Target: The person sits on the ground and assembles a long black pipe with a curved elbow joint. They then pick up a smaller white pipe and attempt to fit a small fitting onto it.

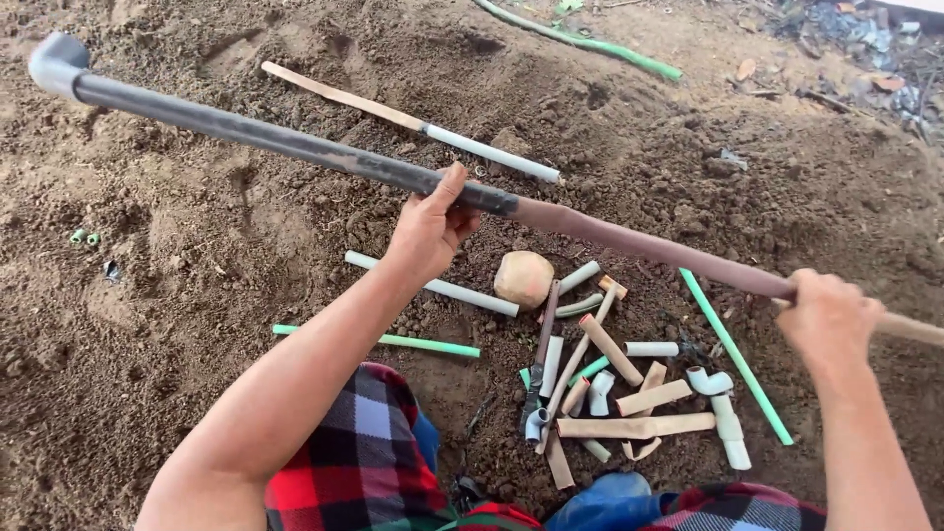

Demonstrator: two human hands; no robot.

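Left hand point(430, 228) wrapped round long pipe point(295, 145) mid-length | right hand point(829, 320) clenching its muddy end

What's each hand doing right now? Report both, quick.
Left hand: closed around the long grey pipe, near its middle.
Right hand: closed around the same pipe's muddy brown end.
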